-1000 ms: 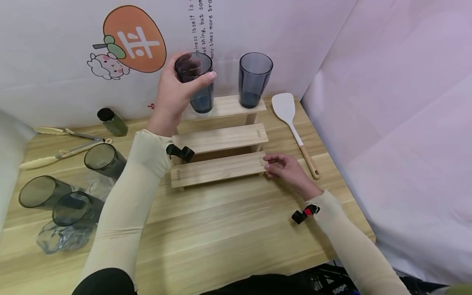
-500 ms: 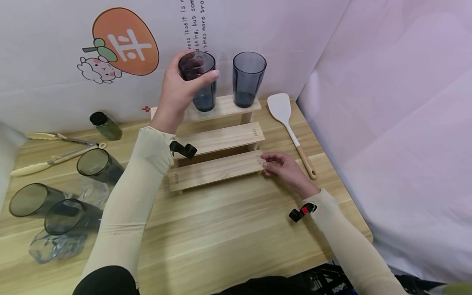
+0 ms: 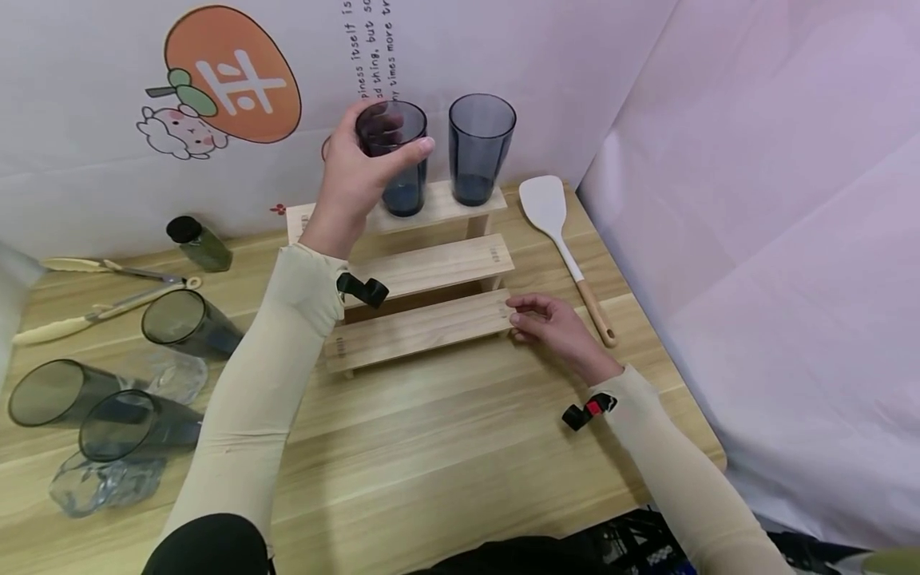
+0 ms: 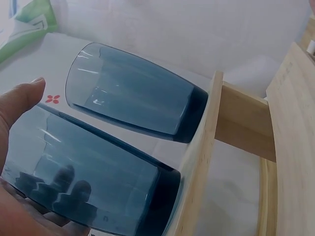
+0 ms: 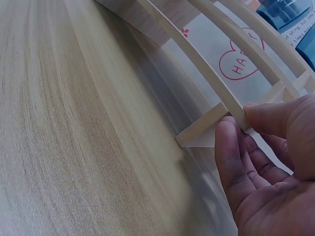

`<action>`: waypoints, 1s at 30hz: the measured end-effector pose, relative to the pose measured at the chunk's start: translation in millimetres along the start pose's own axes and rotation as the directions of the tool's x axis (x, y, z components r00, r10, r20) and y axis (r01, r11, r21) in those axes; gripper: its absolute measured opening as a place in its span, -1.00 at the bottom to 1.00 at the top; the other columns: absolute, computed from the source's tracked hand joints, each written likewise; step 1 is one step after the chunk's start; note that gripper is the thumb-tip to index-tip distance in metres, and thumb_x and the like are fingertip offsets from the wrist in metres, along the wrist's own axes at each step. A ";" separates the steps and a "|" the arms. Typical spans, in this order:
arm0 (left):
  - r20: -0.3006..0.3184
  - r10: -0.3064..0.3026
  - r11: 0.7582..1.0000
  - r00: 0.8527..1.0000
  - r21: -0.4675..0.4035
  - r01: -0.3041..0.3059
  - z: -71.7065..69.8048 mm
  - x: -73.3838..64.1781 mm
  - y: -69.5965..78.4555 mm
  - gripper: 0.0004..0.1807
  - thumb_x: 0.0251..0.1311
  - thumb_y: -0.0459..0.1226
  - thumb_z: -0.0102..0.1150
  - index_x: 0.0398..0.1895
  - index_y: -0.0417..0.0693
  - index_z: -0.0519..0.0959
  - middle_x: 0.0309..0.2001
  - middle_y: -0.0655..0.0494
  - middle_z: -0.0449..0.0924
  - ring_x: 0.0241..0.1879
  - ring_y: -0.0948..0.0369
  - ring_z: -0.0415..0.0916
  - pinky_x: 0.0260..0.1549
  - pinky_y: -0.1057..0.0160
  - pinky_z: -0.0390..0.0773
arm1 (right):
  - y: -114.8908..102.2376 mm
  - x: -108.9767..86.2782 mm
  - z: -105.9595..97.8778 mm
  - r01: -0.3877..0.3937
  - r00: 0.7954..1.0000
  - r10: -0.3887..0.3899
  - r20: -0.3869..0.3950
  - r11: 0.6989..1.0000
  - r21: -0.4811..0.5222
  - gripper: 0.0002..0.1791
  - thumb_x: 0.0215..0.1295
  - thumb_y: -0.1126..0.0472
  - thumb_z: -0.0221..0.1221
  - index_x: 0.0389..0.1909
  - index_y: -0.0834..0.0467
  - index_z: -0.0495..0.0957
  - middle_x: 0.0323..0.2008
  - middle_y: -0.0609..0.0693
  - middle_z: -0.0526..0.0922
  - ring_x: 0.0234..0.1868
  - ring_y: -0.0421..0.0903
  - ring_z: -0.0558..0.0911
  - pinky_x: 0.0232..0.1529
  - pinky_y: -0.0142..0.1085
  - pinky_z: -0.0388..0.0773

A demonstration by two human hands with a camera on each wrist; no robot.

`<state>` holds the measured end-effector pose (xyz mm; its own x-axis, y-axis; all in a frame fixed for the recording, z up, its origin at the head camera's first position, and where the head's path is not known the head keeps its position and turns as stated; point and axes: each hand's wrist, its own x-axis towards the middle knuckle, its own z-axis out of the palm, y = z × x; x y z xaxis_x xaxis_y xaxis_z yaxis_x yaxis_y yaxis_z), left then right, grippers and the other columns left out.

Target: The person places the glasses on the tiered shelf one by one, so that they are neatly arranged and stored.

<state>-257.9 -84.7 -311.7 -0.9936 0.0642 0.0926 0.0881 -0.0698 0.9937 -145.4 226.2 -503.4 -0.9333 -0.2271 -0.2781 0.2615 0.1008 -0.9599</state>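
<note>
My left hand (image 3: 359, 172) grips a blue-grey drinking glass (image 3: 406, 188) round its upper part, thumb in front and fingers behind. That glass stands upright, its base on the top step of a three-tier wooden rack (image 3: 424, 267). Just to its right a matching glass (image 3: 480, 152) stands on the same step; in the left wrist view this second glass (image 4: 133, 93) shows a narrow gap from the held one. My right hand (image 3: 557, 331) pinches the right end of the lowest step, with the thumb on the top and fingers underneath in the right wrist view.
Several glasses lie on the table at left, including a dark tumbler (image 3: 190, 323) and a clear glass (image 3: 104, 483). Behind them are tongs (image 3: 101, 315) and a black-capped jar (image 3: 201, 246). A white spatula (image 3: 549, 212) with a wooden handle lies right of the rack.
My left hand has shifted the held glass slightly right, closer to the second glass. My right hand keeps its pinch on the lowest step. The head view has turned a little.
</note>
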 end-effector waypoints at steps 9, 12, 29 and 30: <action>0.026 0.010 1.000 1.000 0.028 -0.010 1.4 -1.6 2.9 -0.05 0.00 -0.27 0.60 0.46 0.10 0.28 0.24 0.07 0.45 0.22 0.13 0.41 0.08 0.33 0.48 | -0.8 2.7 0.9 0.009 1.000 -0.009 0.000 1.000 0.023 -0.62 0.38 0.30 0.30 0.17 0.31 0.55 0.06 0.23 0.59 -0.14 0.01 0.70 -0.09 -0.19 0.67; 0.033 0.020 0.998 0.999 0.059 -0.022 0.9 -3.2 3.0 -0.06 0.00 -0.26 0.60 0.46 0.12 0.28 0.25 0.10 0.44 0.23 0.14 0.39 0.10 0.30 0.48 | -1.6 4.0 2.3 0.010 1.000 -0.010 0.002 0.999 0.031 -0.62 0.38 0.32 0.29 0.17 0.31 0.55 0.06 0.23 0.59 -0.15 0.00 0.70 -0.09 -0.19 0.67; -0.031 0.099 0.995 0.995 0.022 -0.098 -32.3 -19.5 6.7 -0.04 0.24 -0.13 0.42 0.58 0.16 0.03 0.44 0.12 0.30 0.39 0.23 0.20 0.31 0.36 0.23 | 2.0 0.4 1.5 0.002 1.000 -0.002 -0.002 1.000 0.011 -0.61 0.40 0.31 0.28 0.20 0.31 0.54 0.08 0.20 0.56 -0.13 0.02 0.69 -0.08 -0.20 0.67; -0.051 0.121 0.993 0.991 0.010 -0.121 -37.8 -23.9 6.3 -0.10 0.27 -0.17 0.38 0.56 0.12 0.06 0.43 0.08 0.31 0.38 0.22 0.21 0.30 0.35 0.26 | 2.1 -0.8 0.4 0.002 1.000 -0.002 -0.003 1.000 0.010 -0.60 0.41 0.30 0.27 0.21 0.31 0.53 0.09 0.20 0.55 -0.12 0.03 0.69 -0.08 -0.20 0.67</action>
<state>-236.2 -124.3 -310.0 -0.9779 0.0043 0.2091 0.2083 -0.0671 0.9758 -144.0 226.3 -505.3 -0.9345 -0.2243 -0.2764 0.2623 0.0909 -0.9607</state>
